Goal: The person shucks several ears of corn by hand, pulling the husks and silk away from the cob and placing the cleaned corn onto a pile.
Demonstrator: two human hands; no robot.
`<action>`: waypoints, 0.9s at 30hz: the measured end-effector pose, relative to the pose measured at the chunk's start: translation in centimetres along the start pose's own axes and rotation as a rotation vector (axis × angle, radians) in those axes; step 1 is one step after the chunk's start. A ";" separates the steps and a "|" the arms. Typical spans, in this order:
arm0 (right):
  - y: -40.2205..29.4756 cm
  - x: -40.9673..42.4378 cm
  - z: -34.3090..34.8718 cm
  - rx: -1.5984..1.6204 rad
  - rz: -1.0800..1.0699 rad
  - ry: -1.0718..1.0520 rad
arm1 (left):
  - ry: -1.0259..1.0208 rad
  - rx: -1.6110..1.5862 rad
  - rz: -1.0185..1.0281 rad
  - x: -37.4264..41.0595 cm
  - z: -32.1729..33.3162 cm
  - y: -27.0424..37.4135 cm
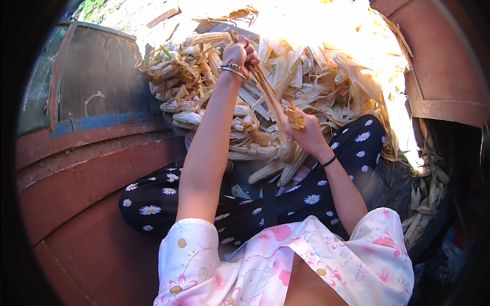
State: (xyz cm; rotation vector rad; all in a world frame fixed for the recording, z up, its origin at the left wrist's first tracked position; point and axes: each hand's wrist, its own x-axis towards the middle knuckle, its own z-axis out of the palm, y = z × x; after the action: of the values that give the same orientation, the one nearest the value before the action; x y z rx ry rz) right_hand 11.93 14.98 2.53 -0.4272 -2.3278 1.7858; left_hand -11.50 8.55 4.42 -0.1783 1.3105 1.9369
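Observation:
Raised near the top centre, my left hand (pixel 240 53) is closed around the upper end of a long strand of dry corn husk (pixel 270 93). Lower and to the right, my right hand (pixel 305 132) grips the strand's lower part, with a crumpled bit of husk at its thumb. The strand runs taut between both hands. Below my right hand, husked corn cobs (pixel 268 171) hang or rest above my lap; whether they are tied to the strand is unclear. A braided bundle of pale corn cobs (pixel 187 103) curves along the left and beneath the strand.
A large heap of loose corn husks (pixel 325 72) lies beyond my hands, brightly sunlit. At the left is a reddish wooden panel (pixel 95 168) with a dark pane above it. Another reddish panel (pixel 448 61) stands at the right. More braided corn (pixel 425 202) lies in shade there.

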 end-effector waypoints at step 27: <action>1.8 0.2 -0.6 0.097 0.211 0.126 | -0.271 0.889 -0.143 -11.3 -4.6 -12.4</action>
State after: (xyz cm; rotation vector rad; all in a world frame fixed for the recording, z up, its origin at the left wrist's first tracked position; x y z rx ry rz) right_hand 12.13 16.02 0.96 -0.7715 -2.1703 1.8921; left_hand 3.09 0.95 -1.02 0.4065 1.7685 1.0672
